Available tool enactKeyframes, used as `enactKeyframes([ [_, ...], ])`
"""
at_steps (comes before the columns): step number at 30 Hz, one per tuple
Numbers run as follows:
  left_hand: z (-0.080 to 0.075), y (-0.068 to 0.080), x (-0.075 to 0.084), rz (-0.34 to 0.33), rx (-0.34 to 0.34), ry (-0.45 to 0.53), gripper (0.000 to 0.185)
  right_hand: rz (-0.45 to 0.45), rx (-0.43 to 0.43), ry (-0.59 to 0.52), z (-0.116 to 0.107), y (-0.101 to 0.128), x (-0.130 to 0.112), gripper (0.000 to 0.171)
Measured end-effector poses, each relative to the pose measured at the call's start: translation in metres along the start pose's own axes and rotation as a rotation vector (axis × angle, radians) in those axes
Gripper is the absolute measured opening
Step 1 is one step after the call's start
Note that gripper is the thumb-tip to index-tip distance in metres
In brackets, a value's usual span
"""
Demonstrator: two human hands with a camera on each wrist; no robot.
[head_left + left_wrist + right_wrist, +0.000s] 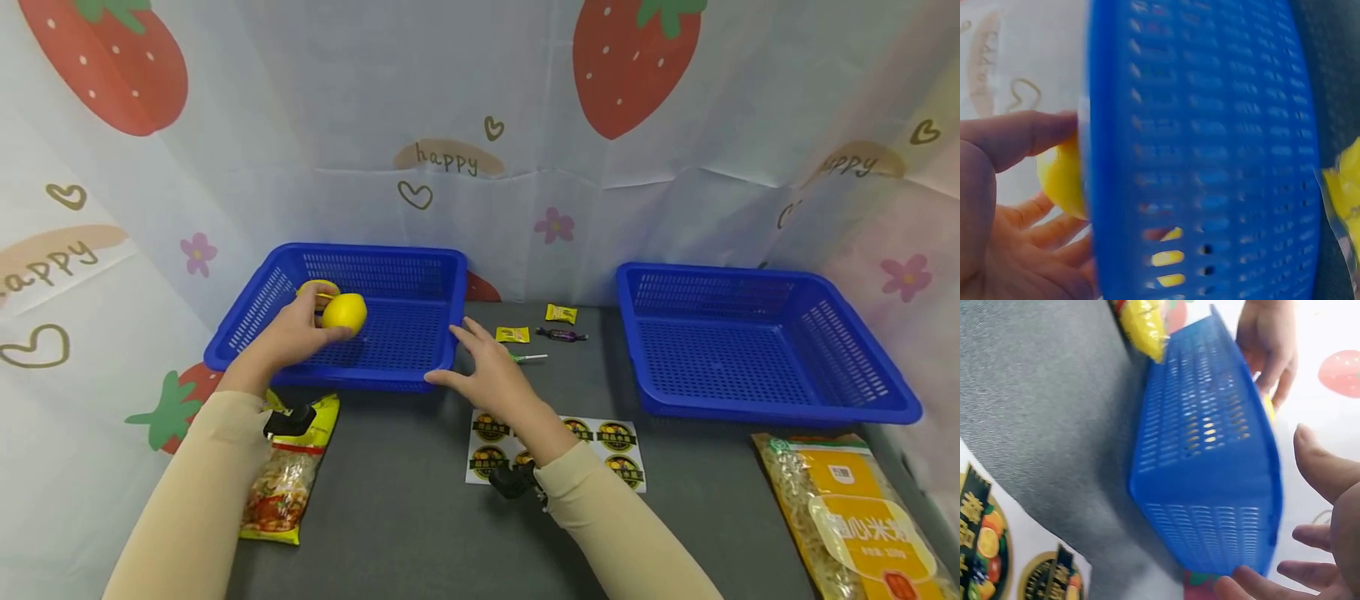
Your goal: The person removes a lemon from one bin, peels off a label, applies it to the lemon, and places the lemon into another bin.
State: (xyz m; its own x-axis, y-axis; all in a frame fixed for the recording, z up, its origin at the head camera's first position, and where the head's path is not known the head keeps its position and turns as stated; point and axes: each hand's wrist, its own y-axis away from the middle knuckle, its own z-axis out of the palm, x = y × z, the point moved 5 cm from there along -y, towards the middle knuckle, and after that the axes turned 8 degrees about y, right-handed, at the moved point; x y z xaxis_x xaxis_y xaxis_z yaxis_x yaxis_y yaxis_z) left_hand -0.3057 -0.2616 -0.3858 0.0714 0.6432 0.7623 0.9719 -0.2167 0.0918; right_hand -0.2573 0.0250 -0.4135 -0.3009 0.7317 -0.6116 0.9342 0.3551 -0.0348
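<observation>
My left hand point(298, 329) reaches over the left blue basket point(405, 377) and holds a yellow lemon point(346, 314) between thumb and fingers. Just behind those fingers, a second yellow fruit point(321, 288) shows in part inside the basket. In the left wrist view the basket wall point(1210, 144) hides part of the lemon point(1063, 178). With fingers spread, my right hand point(491, 371) is at the basket's right front corner; whether its fingertips touch the rim, I cannot tell.
A second blue basket point(750, 408) stands at the right. Between the baskets lie yellow-wrapped candies point(512, 335), a dark-wrapped candy point(562, 335) and a lollipop point(532, 357). Nearer are a sticker sheet point(630, 446), a yellow food packet point(281, 487) and a rice noodle bag point(855, 517).
</observation>
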Motion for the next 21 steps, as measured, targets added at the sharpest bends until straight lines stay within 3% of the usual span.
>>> enactKeyframes([
  [5, 0.004, 0.012, 0.015, 0.083, 0.014, 0.02, 0.066, -0.043, 0.054, -0.019, -0.013, 0.006, -0.005, 0.085],
  [10, 0.016, 0.021, 0.029, 0.149, -0.009, 0.101, 0.053, -0.085, 0.1, -0.051, -0.02, 0.011, -0.011, 0.082],
  [16, 0.035, 0.032, 0.042, 0.225, -0.038, 0.249, 0.047, -0.129, 0.119, -0.149, -0.017, 0.012, -0.016, 0.076],
  [21, 0.054, 0.039, 0.061, 0.287, -0.09, 0.418, 0.045, -0.169, 0.194, -0.24, -0.019, 0.017, -0.016, 0.07],
])
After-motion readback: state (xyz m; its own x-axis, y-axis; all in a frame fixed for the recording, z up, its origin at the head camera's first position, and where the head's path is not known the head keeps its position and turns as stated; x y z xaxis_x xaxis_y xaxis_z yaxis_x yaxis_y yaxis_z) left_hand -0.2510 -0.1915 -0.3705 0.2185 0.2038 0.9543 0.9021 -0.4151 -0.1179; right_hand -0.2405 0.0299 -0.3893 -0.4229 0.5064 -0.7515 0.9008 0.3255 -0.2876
